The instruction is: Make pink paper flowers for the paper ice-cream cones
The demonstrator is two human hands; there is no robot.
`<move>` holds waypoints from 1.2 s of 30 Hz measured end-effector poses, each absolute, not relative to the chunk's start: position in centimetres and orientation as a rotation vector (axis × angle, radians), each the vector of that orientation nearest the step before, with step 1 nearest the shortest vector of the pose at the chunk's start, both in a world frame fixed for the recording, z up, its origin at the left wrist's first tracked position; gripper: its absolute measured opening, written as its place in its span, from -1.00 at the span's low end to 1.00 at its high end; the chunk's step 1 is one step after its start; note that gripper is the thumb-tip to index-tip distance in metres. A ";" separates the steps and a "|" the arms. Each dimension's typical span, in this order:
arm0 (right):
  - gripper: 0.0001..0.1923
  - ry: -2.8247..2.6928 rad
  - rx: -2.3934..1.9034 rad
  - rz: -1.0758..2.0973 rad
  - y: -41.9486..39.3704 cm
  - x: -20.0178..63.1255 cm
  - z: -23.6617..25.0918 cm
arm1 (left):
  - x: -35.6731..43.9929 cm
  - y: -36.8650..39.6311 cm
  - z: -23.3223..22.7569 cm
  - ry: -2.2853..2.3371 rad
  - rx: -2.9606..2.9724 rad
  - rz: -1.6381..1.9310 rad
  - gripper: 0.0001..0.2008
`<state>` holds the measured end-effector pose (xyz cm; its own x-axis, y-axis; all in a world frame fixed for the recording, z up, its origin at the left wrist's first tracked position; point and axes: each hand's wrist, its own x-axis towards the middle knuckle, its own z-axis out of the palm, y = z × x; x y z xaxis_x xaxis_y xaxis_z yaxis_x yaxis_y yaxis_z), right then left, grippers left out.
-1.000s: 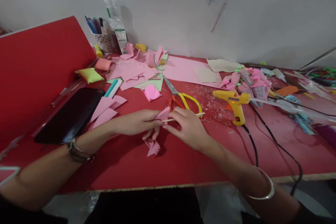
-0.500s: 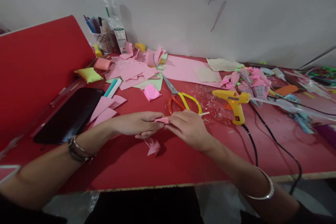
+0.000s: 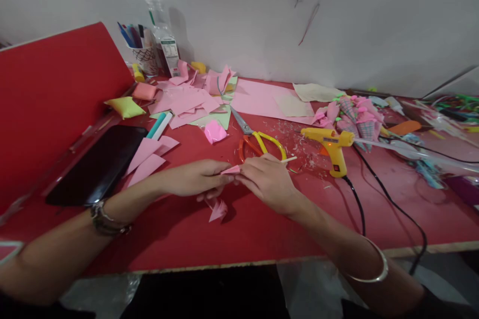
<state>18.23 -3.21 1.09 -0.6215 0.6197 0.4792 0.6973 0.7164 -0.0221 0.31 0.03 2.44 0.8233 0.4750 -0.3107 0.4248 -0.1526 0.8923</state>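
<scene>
Between my two hands a small rolled piece of pink paper [image 3: 231, 170] is pinched. My left hand [image 3: 196, 178] grips its left end, palm down, with fingers closed. At the other end my right hand [image 3: 267, 183] has its fingertips closed on the paper, and a thin pale stick [image 3: 290, 159] pokes out past its knuckles. Below my left fingers lies a curled pink paper scrap [image 3: 217, 210]. Scissors [image 3: 258, 138] with one yellow and one orange handle rest just beyond my right hand.
A yellow glue gun [image 3: 331, 147] with a black cord lies to the right, near a pile of paper cones [image 3: 359, 117]. At left are a black phone [image 3: 99, 164], markers [image 3: 160, 125] and pink paper pieces [image 3: 149, 154]. A bottle [image 3: 166, 42] and pen cup [image 3: 144, 57] stand behind.
Both hands stay in nearly the same place. The pink paper between them has turned slightly and looks narrower, more cone-like. The whole view has shifted a little.
</scene>
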 end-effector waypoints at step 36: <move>-0.52 -2.456 -1.125 -0.188 -2.8 19.0 0.6 | 0.2 0.4 2.0 0.655 1.789 0.142 -0.77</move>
